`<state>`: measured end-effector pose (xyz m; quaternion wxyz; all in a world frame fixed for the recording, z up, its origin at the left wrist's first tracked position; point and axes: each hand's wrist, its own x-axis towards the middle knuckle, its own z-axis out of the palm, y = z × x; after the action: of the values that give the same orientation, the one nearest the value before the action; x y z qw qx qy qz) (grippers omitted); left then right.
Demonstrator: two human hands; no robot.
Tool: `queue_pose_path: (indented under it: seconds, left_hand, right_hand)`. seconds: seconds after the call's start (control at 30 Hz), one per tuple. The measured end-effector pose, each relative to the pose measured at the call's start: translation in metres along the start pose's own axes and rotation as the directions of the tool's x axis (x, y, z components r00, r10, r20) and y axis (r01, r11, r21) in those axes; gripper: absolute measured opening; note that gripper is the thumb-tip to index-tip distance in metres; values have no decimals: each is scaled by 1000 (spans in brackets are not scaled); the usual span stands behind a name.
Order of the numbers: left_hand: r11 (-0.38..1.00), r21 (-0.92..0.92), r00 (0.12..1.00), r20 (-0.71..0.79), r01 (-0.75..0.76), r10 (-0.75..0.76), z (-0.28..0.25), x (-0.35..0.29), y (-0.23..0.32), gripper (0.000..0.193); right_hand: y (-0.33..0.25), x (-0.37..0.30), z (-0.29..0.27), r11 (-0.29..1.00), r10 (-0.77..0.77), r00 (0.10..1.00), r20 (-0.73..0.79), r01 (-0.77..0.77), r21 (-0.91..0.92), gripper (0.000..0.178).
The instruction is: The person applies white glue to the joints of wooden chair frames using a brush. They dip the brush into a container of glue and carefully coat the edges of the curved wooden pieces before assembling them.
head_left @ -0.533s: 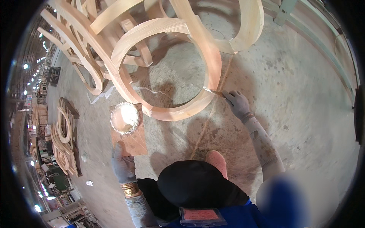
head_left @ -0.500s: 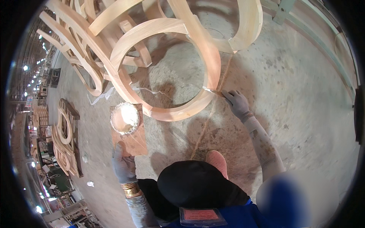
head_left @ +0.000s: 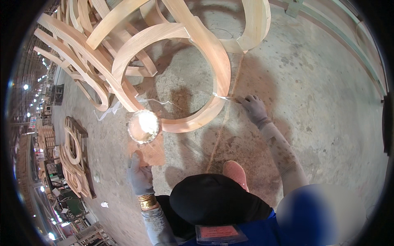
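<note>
My gloved left hand (head_left: pixel 140 175) grips the lower edge of a thin brown board (head_left: pixel 150 153). On that board rests a shallow round dish (head_left: pixel 143 128), its shiny inside washed out by glare, so its contents cannot be made out. Ahead of me is a large ring of pale curved wood (head_left: pixel 224 71), built from joined pieces. My gloved right hand (head_left: pixel 255 110) is closed round a slim spatula-like tool (head_left: pixel 235 99). Its whitish tip lies against the right side of the ring, at a joint. Whether it is a brush or a blade is unclear.
More curved wooden parts (head_left: pixel 78 53) are piled at the upper left. Further wooden rings lie on a pallet (head_left: pixel 86 180) at the left. A pale green rail (head_left: pixel 349 45) curves along the upper right. White strips of film (head_left: pixel 107 111) lie on the concrete floor.
My left hand, with the board and dish, has shifted slightly right and now overlaps the ring's lower left. The view has shifted a little; the tool's tip stays at the same joint.
</note>
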<state>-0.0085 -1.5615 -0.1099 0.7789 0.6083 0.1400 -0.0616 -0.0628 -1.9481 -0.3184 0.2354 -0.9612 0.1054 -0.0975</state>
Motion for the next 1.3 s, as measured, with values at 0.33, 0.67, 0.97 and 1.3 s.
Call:
queue_pose_path:
  seconds: [0.33,0.67,0.97,1.3]
  left_hand:
    - [869,478,985,165,-129,55,33,26,-27,28]
    - [807,504,923,364,-307,124,51,32,-24,28]
    - [850,394,885,435,-350,163,47,39,-12,30]
    - [779,432,859,442,-455,257,48,42,2,28]
  right_hand:
    - [-101,-6,-108,920,-320,947,-23,317,232,34]
    - [-150,22,-136,911,-410,900,148,413,12,25]
    - [-179,16,-167,864,-378,914,147,405,-298,24]
    - [-176,15,-166,933,-331,943,30,332,-137,22]
